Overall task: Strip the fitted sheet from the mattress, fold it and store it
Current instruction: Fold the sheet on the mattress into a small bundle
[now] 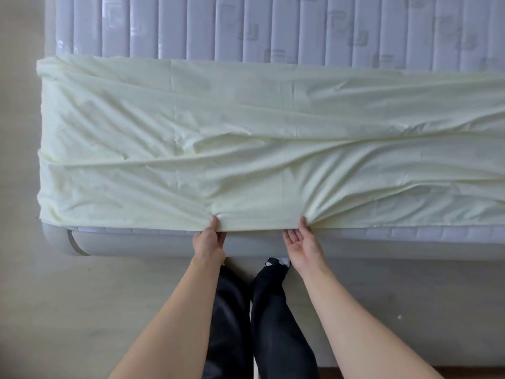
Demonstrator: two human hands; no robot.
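A white quilted mattress with vertical stitched channels [273, 26] lies on a pale grey padded bed frame with a rounded corner [65, 242], its far half bare. Spread across the near half, already folded into a long band, is the pale yellow cotton fitted sheet [246, 132], rumpled with diagonal creases and reaching the near edge of the mattress; its right end runs out of view. A person in dark trousers stands at the bedside. The left hand [209, 239] pinches the sheet's near hem, thumb on top and fingers curled beneath. The right hand [300, 239] grips the same hem just beside it, palm turned up, with cloth gathering at the fingertips. Stripping looks finished and folding under way. The risk from here: with both grips close together at mid-hem, lifting may let the unsupported ends sag and slide, spoiling the layers, and the creases could be folded in.
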